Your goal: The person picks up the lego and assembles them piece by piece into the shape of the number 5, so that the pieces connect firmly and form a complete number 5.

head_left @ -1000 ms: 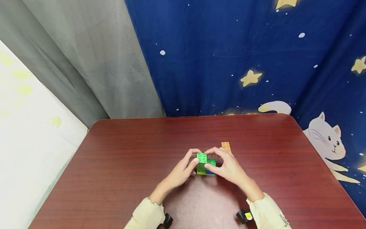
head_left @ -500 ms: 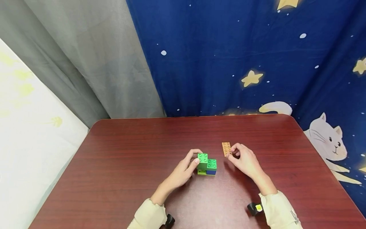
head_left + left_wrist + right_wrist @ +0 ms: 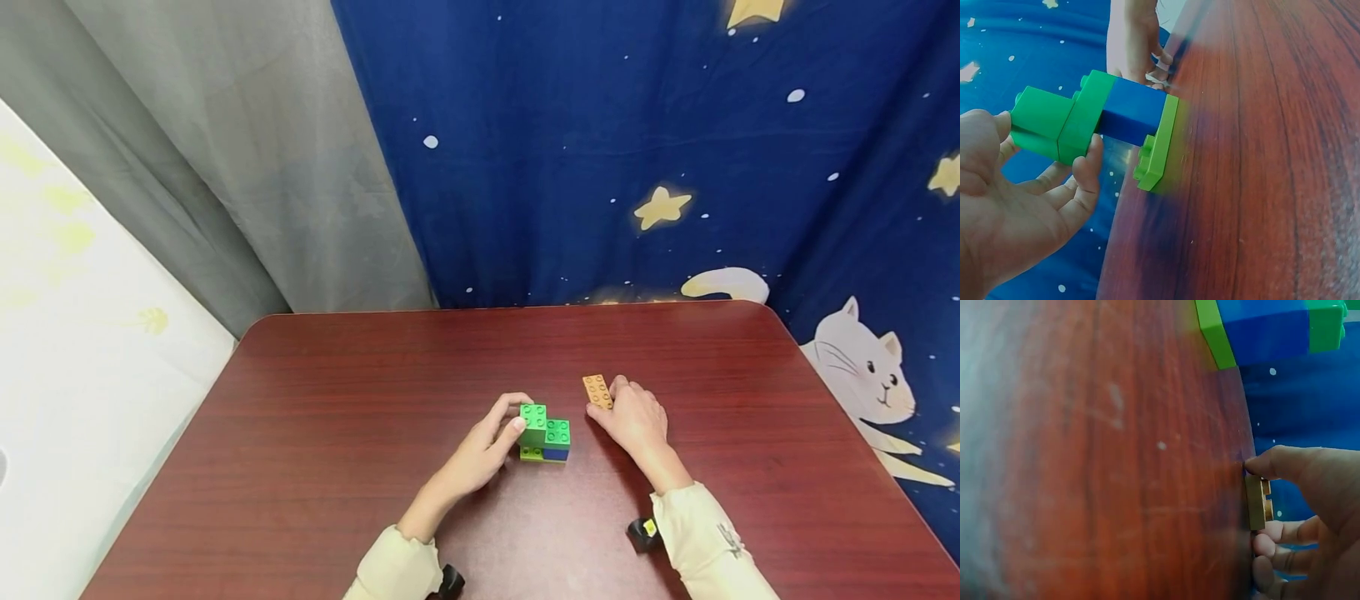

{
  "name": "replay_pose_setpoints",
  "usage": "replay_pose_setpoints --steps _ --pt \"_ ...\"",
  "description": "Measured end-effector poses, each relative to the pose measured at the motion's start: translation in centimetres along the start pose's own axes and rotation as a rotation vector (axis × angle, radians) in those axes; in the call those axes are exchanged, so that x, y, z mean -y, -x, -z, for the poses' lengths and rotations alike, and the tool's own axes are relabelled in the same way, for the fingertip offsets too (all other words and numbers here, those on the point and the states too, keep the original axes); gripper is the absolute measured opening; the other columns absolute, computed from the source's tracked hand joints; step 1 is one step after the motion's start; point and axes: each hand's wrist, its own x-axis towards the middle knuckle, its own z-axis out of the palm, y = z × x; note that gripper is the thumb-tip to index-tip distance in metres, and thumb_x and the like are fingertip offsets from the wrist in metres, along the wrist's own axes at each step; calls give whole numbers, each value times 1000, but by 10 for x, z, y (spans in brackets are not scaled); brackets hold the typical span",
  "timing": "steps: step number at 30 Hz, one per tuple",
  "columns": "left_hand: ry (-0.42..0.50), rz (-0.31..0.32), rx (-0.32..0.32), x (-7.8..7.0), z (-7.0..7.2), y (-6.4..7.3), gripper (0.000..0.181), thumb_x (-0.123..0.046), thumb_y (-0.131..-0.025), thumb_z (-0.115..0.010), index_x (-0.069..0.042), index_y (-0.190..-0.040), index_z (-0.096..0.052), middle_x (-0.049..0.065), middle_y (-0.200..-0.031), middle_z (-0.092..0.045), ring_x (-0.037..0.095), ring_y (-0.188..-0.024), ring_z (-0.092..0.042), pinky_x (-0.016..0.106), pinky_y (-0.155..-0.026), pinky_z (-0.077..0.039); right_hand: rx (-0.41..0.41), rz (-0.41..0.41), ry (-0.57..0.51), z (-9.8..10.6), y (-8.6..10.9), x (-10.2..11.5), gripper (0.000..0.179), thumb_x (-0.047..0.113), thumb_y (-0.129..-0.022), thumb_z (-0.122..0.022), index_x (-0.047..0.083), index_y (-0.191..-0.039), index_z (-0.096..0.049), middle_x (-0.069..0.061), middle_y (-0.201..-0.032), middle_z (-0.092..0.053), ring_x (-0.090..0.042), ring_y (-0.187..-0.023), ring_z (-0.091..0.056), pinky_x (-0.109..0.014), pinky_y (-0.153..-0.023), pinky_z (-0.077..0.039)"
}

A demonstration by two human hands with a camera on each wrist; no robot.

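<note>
Near the middle of the table, a small stack of toy building bricks stands upright. A thin lime-green brick (image 3: 1161, 147) is at its bottom, then a blue brick (image 3: 1135, 109), a green brick (image 3: 1085, 122), and a second green brick (image 3: 533, 417) on top, offset to the left. My left hand (image 3: 480, 454) grips the top green brick between thumb and fingers. Right of the stack lies a flat orange brick (image 3: 597, 389) with two rows of studs. My right hand (image 3: 639, 419) pinches its near end, the thumb on one side and fingertips on the other (image 3: 1264, 544).
The reddish-brown wooden table (image 3: 360, 400) spreads well to both sides of the hands. Behind its far edge hang a grey curtain (image 3: 247, 150) and a blue starry one (image 3: 562, 150). A white patterned sheet (image 3: 90, 350) is at the left.
My right hand has left the stack, moved right to the orange brick and taken hold of its near end, turning it slightly. My left hand keeps its grip on the stack.
</note>
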Motion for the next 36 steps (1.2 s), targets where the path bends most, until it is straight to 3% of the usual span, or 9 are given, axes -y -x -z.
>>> replay_pose_setpoints --steps 4,8,17,21,27,32,36 --pt "6 -11 -13 1 -1 1 29 -12 -101 -40 -3 -128 -42 12 -112 -56 34 -78 -59 45 -56 -49 3 -2 -42 4 2 -2 34 36 -70 -71 9 -86 -57 -5 -72 -55 -26 -63 -52 -40 -51 -41" --pt "8 -23 -25 3 -2 2 28 -11 -100 -41 -5 -128 -44 10 -109 -57 29 -71 -58 43 -53 -49 28 48 -106 9 6 -3 30 33 -73 -69 9 -88 -59 -4 -76 -56 -21 -65 -51 -37 -54 -41" --pt "96 18 7 3 0 1 29 -11 -100 -41 -3 -127 -44 10 -109 -56 41 -84 -58 48 -58 -49 -34 229 -278 21 18 -2 22 20 -73 -71 10 -88 -58 -1 -74 -49 -15 -66 -45 -31 -59 -36" --pt "77 20 16 6 0 0 29 -12 -101 -40 -5 -128 -43 11 -110 -56 43 -76 -58 48 -57 -49 -76 304 -345 27 24 2 22 16 -73 -72 13 -90 -59 3 -77 -48 -12 -67 -47 -28 -60 -39" --pt "-2 21 15 29 0 -4 29 -21 -101 -39 -18 -129 -45 5 -111 -57 39 -69 -59 47 -56 -50 -130 431 -472 39 35 18 28 9 -72 -73 15 -95 -58 4 -81 -45 -15 -62 -48 -24 -54 -41" --pt "-28 29 11 36 0 -5 28 -33 -101 -38 -32 -128 -45 -2 -109 -57 34 -67 -59 42 -56 -51 -90 491 -508 45 40 31 30 8 -74 -73 17 -99 -59 7 -87 -47 -15 -62 -49 -23 -51 -42" --pt "-22 27 3 38 0 -5 30 -36 -101 -36 -31 -129 -45 -2 -105 -58 32 -73 -60 43 -60 -52 -53 505 -501 46 42 36 30 10 -75 -73 19 -101 -59 8 -90 -50 -14 -64 -49 -23 -47 -41"
